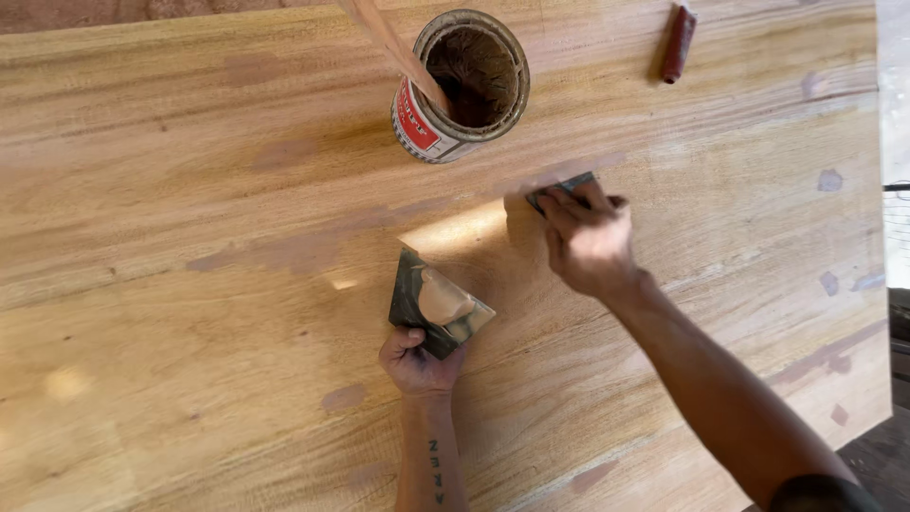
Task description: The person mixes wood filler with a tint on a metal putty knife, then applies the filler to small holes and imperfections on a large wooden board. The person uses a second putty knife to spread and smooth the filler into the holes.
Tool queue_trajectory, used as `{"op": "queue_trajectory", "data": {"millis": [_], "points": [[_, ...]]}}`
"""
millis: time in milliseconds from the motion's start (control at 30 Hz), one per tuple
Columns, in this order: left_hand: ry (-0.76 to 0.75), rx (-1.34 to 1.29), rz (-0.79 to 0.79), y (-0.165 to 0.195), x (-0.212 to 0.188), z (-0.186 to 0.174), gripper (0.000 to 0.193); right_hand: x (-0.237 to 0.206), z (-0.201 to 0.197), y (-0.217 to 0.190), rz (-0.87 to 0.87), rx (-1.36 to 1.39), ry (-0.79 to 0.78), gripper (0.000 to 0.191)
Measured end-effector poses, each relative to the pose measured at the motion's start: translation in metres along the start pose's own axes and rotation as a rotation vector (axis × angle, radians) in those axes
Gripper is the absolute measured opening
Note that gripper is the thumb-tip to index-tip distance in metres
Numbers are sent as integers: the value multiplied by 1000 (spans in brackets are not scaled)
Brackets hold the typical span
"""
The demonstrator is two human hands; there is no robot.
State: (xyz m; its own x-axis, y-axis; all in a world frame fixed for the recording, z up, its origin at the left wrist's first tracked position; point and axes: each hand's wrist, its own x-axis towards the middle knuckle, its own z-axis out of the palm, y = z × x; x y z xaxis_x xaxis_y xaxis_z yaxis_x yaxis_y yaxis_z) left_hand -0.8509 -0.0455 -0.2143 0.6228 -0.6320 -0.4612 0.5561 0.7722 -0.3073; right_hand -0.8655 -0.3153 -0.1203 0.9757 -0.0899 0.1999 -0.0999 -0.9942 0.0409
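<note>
Here, an open tin holds a wooden stick.

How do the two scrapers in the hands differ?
The left hand holds its scraper lifted and tilted, face up, with a lump of tan filler on it. The right hand presses its scraper against the wood panel, with no filler visible on it. The left scraper shows almost whole; the right one is mostly hidden under the fingers. Both are flat, dark blades.
</note>
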Motion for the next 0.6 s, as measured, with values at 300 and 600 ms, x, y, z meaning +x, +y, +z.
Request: {"op": "queue_trajectory", "data": {"millis": [300,600], "points": [[54,208,57,-5,2,13,66,-4,-18,38,458,55,-228,26],[-92,327,41,-12,-1,14,67,20,-52,-52,380,443,-275,25]]}}
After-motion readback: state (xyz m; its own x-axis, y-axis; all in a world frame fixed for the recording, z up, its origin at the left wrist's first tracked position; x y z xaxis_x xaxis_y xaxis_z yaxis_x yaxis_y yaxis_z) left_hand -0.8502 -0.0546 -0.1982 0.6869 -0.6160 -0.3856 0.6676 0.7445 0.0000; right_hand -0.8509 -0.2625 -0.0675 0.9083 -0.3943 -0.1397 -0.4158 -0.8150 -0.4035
